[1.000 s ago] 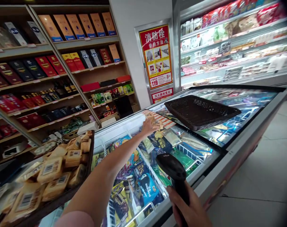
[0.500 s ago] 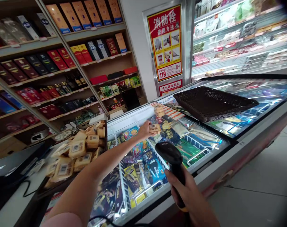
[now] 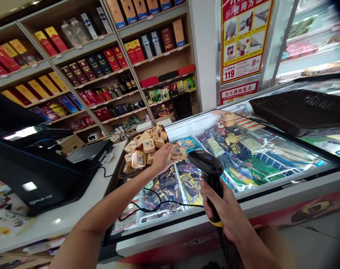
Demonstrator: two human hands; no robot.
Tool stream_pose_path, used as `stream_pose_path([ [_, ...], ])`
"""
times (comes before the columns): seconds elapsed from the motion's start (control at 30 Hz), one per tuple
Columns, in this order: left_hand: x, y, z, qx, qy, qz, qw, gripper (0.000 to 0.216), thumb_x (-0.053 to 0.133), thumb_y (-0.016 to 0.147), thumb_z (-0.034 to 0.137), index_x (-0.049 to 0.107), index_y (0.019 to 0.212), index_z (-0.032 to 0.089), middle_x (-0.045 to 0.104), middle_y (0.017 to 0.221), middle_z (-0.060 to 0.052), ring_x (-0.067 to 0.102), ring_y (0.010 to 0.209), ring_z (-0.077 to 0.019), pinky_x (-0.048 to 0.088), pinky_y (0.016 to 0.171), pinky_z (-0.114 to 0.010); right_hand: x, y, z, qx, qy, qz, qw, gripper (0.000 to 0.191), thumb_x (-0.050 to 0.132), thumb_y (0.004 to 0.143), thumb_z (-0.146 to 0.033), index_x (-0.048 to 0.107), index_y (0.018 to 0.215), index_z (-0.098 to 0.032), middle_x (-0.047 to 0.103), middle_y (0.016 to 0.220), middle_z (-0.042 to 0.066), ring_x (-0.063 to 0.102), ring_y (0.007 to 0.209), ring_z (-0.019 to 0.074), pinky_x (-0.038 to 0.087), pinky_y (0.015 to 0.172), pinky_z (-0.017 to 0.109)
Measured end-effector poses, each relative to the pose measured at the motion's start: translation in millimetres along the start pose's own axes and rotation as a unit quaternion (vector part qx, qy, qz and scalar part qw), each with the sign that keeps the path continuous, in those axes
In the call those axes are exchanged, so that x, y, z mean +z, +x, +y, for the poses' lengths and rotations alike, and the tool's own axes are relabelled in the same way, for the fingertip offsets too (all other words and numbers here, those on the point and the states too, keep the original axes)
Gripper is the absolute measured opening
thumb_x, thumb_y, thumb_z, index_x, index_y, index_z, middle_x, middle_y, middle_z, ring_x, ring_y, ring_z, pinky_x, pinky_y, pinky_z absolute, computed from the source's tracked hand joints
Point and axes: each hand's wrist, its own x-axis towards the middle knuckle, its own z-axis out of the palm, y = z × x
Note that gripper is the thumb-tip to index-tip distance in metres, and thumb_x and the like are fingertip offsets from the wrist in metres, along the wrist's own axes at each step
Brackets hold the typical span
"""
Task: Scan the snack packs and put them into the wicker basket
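Note:
My left hand (image 3: 162,160) is closed on a small packaged bread (image 3: 178,153), its barcode label facing me. It is held over the glass-topped freezer, beside a dark tray (image 3: 119,171) piled with similar packaged breads (image 3: 138,159). In my right hand (image 3: 226,209) is a black barcode scanner (image 3: 206,162), gripped by its handle. The scanner's head is just right of the held bread, apart from it. A black cable (image 3: 170,202) runs across the freezer near the scanner. A small stack of packaged breads (image 3: 227,117) lies farther back on the freezer top.
At the right, a dark woven basket (image 3: 293,112) rests on the freezer (image 3: 243,200), which holds bagged ice creams. A black checkout terminal (image 3: 43,172) stands on the white counter (image 3: 60,226) at left. Shelves of boxed goods (image 3: 125,56) line the back wall.
My view has turned left, bringing the checkout terminal into sight. My left hand has drawn the packaged bread back from the far stack toward the tray, closer to the scanner.

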Motion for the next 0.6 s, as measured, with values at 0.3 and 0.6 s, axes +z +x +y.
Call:
stream_pose_path([
  [0.3,-35,-27,-16,-0.076,-0.05,0.081,0.993,0.062,0.088,0.068,0.036,0.059,0.121,0.024,0.068,0.12,-0.007,0.065,0.107,-0.0272,0.053,0.087,-0.038,10,-7,10,0.022,-0.041,-0.017,0.999,0.052,0.077,0.073,-0.064,0.051,0.089,-0.022,0.046,0.05,-0.011,0.032,0.035,0.003,0.024,0.038,0.018],
  [0.6,-82,32,-123,-0.338,-0.09,0.103,0.931,0.06,0.084,0.071,0.038,0.061,0.124,0.02,0.067,0.13,-0.013,0.063,0.12,-0.0328,0.047,0.096,-0.039,2,4,18,0.029,-0.053,-0.034,0.998,0.052,0.075,0.075,-0.066,0.052,0.092,-0.022,0.046,0.05,-0.011,0.035,0.036,0.0035,0.026,0.04,0.017],
])
